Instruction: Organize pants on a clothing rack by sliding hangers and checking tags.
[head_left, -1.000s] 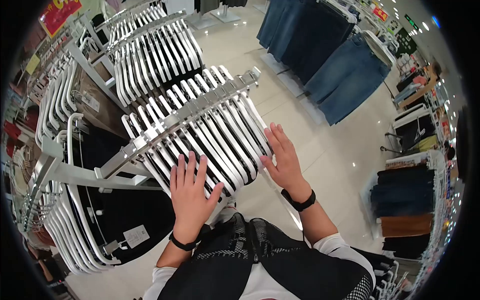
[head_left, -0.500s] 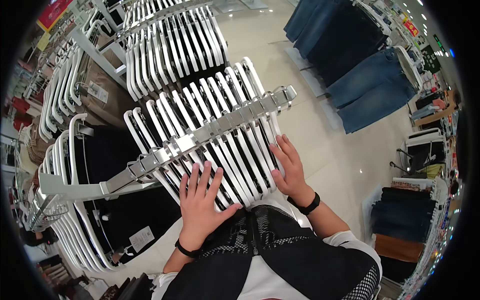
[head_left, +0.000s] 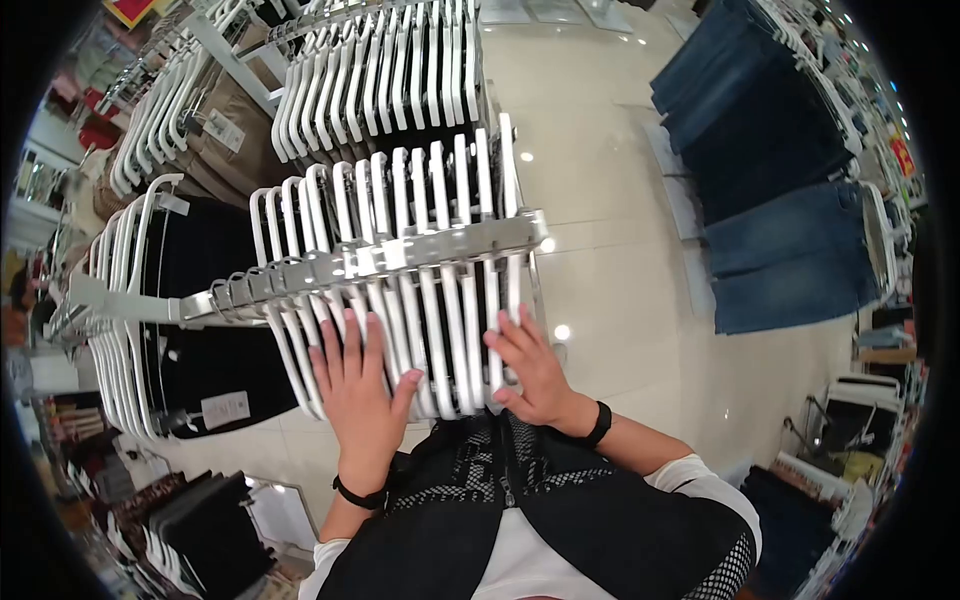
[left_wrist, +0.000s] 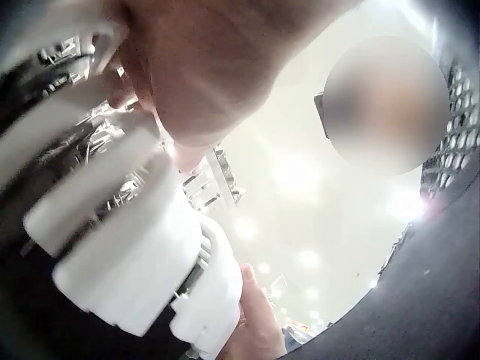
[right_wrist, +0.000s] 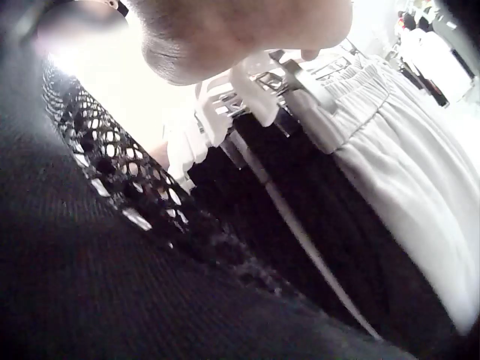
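Observation:
White hangers [head_left: 430, 330] hang in a tight row from a metal rail [head_left: 440, 248] in the head view. My left hand [head_left: 362, 400] lies over the hangers left of the middle, fingers spread and straight. At the right end of the row my right hand [head_left: 540, 375] touches the outer hangers, its fingers loosely extended. The left wrist view has white hanger ends [left_wrist: 127, 255] below the left hand [left_wrist: 210, 67]. In the right wrist view, the right hand [right_wrist: 240, 30] is above hangers with dark garments [right_wrist: 300, 217] and a white garment [right_wrist: 420, 165].
Another row of hangers [head_left: 380, 80] stands behind, and black garments [head_left: 215, 350] with a tag hang at the left. Blue jeans [head_left: 790, 260] hang across the tiled aisle [head_left: 620, 390] on the right. More dark clothes [head_left: 210, 540] hang at the lower left.
The view has turned, so the rail lies more level and the jeans appear farther right. Both hands have stayed at the hangers, which sit at a new angle beneath them.

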